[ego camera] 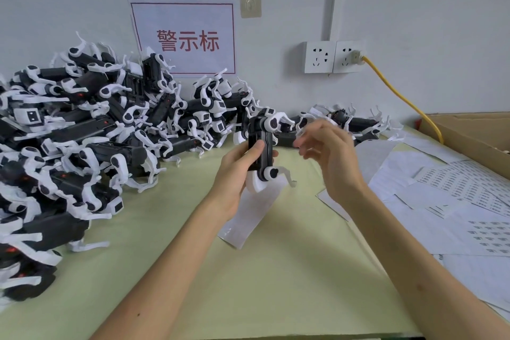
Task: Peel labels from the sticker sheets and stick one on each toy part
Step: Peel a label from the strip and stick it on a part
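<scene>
My left hand [237, 165] grips a black-and-white robot-dog toy part [262, 146], held upright above the green table with its thumb on the black body. Just to the right of the toy my right hand [328, 154] hovers, blurred, with fingers loosely bent toward it; whether a label sits on a fingertip cannot be made out. A white backing strip [248, 215] lies on the table under the toy. Sticker sheets [452, 188] with rows of small printed labels are spread at the right.
A big heap of the same toy parts [82, 132] fills the left and back of the green table [289, 270]. A cardboard box [469, 132] stands at the far right, with a yellow cable [400, 96] running from wall sockets [334, 56]. A red-lettered sign [187, 38] hangs on the wall.
</scene>
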Demonstrator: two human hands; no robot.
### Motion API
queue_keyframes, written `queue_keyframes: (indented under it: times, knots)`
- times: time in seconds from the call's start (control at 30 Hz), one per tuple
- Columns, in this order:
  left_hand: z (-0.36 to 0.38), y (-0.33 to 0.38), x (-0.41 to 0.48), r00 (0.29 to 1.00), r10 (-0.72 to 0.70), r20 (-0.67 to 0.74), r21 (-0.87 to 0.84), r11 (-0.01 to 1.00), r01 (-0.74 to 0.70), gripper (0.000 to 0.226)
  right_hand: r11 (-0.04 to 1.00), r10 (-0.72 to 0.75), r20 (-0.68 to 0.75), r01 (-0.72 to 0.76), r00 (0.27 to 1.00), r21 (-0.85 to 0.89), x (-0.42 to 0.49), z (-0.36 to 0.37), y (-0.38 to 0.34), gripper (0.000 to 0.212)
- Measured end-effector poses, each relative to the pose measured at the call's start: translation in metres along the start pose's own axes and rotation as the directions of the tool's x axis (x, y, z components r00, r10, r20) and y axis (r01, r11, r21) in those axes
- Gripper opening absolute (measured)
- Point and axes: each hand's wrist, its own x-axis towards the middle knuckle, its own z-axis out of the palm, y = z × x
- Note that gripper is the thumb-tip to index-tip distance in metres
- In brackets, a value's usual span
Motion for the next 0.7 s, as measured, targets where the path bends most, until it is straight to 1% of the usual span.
queue_keyframes:
  times: [0.07,0.13,0.37,0.5,0.6,0.7]
  knots:
    - [0.000,0.000,0.000,1.000,0.018,0.015,-0.003,1.000,-0.018,0.026,0.995,0.038,0.133,-0.026,0.990,-0.093,-0.001,0.004,0.002,0.011]
    - [0.002,-0.001,-0.001,0.999,0.028,0.041,-0.010,1.000,-0.027,0.027,0.984,0.043,0.185,-0.010,0.982,-0.178,-0.004,0.008,0.005,0.006]
    - [0.003,0.001,-0.002,0.999,0.033,0.028,0.023,0.999,-0.034,0.028,0.969,-0.011,0.177,0.055,0.984,-0.243,-0.006,0.009,0.007,0.008]
    - [0.003,0.000,-0.002,0.999,0.037,0.018,0.066,0.997,-0.038,0.027,0.922,-0.075,0.165,0.132,0.983,-0.365,-0.007,0.011,0.011,0.014]
    - [0.003,-0.001,-0.003,0.999,0.049,0.015,0.090,0.995,-0.050,0.025,0.882,-0.100,0.161,0.162,0.982,-0.443,-0.008,0.012,0.013,0.014]
    - [0.004,-0.001,-0.003,0.998,0.063,0.017,0.101,0.993,-0.064,0.024,0.858,-0.106,0.165,0.174,0.981,-0.484,-0.008,0.012,0.014,0.018]
